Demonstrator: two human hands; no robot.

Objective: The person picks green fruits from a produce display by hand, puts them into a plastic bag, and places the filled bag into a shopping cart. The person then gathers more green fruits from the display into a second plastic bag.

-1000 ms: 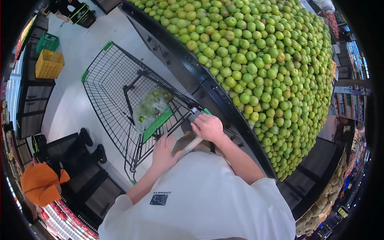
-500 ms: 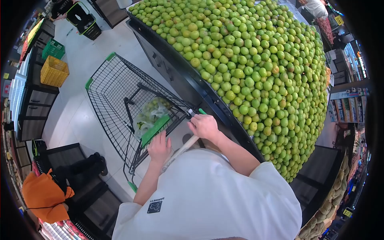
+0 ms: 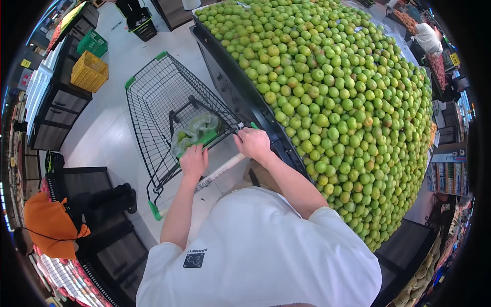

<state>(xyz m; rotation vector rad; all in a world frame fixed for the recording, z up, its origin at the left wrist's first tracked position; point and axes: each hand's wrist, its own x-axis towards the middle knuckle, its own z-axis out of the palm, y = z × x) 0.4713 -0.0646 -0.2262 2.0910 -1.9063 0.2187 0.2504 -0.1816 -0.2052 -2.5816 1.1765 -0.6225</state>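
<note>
A black wire shopping cart [image 3: 158, 97] with green corners stands in front of me. Its pale handle bar [image 3: 221, 171] crosses just ahead of my body. My right hand [image 3: 253, 143] is closed around the right end of that bar. At the near edge of the cart's green panel [image 3: 208, 137] is my left hand [image 3: 194, 162], its fingers stretched forward and thumb apart, holding nothing. Clear plastic bags [image 3: 192, 132] with green produce lie in the cart behind the panel.
To the right, a dark display stand [image 3: 230, 71] bears a large heap of green round fruit [image 3: 337, 102]. Yellow [image 3: 89, 71] and green [image 3: 93, 44] crates are at the upper left. A person in orange [image 3: 53, 225] is at lower left, another person in white [image 3: 428, 38] at upper right.
The view has shifted, with the fruit stand and the crates now further right. My left hand has come up to the green panel's edge. My right hand stays on the bar.
</note>
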